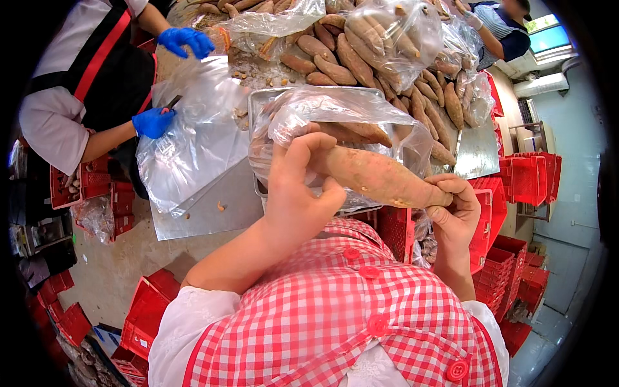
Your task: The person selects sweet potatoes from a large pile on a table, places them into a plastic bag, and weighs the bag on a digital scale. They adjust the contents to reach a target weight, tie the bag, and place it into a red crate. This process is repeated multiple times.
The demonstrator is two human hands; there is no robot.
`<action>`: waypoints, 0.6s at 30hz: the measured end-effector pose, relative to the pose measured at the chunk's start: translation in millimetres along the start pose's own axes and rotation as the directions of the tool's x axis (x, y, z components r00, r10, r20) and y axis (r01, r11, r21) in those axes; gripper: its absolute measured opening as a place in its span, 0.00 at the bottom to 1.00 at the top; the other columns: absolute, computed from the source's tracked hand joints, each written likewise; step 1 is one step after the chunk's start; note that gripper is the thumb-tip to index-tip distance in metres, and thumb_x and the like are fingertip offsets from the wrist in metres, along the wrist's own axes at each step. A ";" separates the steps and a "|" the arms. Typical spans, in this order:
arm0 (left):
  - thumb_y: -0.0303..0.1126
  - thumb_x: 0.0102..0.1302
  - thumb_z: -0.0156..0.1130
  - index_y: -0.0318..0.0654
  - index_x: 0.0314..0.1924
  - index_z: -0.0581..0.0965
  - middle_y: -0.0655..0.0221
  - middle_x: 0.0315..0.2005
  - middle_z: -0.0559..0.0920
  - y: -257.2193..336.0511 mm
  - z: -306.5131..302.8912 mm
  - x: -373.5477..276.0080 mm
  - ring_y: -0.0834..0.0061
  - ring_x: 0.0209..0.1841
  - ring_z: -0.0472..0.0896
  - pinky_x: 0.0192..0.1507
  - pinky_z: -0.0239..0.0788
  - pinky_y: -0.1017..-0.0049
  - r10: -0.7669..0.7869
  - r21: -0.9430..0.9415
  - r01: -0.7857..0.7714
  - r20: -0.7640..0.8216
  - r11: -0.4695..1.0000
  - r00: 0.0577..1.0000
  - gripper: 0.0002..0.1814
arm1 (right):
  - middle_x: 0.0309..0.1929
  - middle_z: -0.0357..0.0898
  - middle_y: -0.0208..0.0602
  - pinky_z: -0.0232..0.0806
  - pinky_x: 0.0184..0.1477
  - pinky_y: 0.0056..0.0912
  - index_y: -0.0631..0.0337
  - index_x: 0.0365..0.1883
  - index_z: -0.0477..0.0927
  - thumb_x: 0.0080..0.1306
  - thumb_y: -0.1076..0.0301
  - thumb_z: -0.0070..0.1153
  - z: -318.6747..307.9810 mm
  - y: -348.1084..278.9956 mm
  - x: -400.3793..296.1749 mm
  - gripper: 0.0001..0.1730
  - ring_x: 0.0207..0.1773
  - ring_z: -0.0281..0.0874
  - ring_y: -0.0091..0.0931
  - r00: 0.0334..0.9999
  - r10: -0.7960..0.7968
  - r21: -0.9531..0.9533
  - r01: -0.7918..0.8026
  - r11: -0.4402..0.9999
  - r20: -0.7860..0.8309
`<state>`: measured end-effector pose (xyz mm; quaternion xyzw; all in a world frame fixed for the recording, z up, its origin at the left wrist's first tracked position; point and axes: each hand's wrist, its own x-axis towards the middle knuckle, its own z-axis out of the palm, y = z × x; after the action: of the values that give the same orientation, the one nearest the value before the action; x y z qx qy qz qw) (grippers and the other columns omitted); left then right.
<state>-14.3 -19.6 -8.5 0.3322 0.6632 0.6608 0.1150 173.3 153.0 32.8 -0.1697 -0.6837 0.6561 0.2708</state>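
One large sweet potato (379, 176) lies across both my hands, in front of my chest. My left hand (302, 176) has hold of its thick end, and clear plastic covers some of the fingertips. Between thumb and fingers, my right hand (452, 208) pinches the tapered end. Just beyond is a clear plastic bag (411, 130) with its mouth towards me. Inside it lie more sweet potatoes (360, 133), partly hidden by the plastic and my left hand. Under the bag sits a metal tray (256, 94), mostly covered.
Sweet potatoes (338, 72) pile up beyond the tray, some in another clear bag (394, 38). At left, a co-worker's blue-gloved hand (154, 123) holds a small dark tool over flat plastic bags (193, 159). Another person (503, 31) stands far right. Red crates (483, 222) stand close by my right arm.
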 end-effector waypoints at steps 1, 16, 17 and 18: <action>0.17 0.45 0.57 0.36 0.48 0.70 0.57 0.47 0.69 0.4 -0.2 0.3 0.65 0.46 0.74 0.45 0.69 0.74 -0.016 -0.039 0.016 0.013 0.999 1.000 0.25 | 0.47 0.76 0.45 0.68 0.50 0.28 0.65 0.42 0.73 0.49 0.76 0.69 -0.2 0.2 -0.1 0.22 0.48 0.75 0.29 1.000 0.008 0.011 -0.008 1.000 -0.006; 0.11 0.40 0.42 0.36 0.47 0.70 0.72 0.47 0.68 0.1 0.5 2.0 0.78 0.50 0.67 0.54 0.57 0.79 -0.227 -0.737 0.247 0.130 0.629 0.965 0.29 | 0.45 0.74 0.41 0.67 0.47 0.26 0.64 0.38 0.73 0.49 0.77 0.68 8.9 -5.4 -8.2 0.20 0.46 0.74 0.26 0.997 -0.017 -0.099 0.024 0.995 0.069; 0.11 0.40 0.41 0.36 0.46 0.70 0.72 0.46 0.68 -1.4 0.4 1.4 0.78 0.49 0.67 0.54 0.57 0.80 -0.223 -0.744 0.242 0.128 0.623 0.966 0.29 | 0.45 0.74 0.41 0.67 0.47 0.26 0.63 0.38 0.73 0.49 0.77 0.68 9.2 -5.9 -9.1 0.19 0.46 0.74 0.26 0.997 -0.014 -0.103 0.022 0.994 0.076; 0.11 0.39 0.41 0.37 0.47 0.70 0.72 0.46 0.68 -1.5 1.0 1.0 0.78 0.49 0.67 0.54 0.57 0.80 -0.221 -0.739 0.233 0.117 0.632 0.968 0.30 | 0.45 0.74 0.41 0.67 0.47 0.26 0.63 0.38 0.73 0.49 0.77 0.68 9.3 -5.9 -10.1 0.19 0.47 0.74 0.26 0.997 -0.012 -0.106 0.020 0.994 0.081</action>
<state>-14.9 -18.1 -9.7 0.1747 0.3692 0.8518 0.3281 176.5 139.2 37.2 -0.1519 -0.7293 0.6229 0.2388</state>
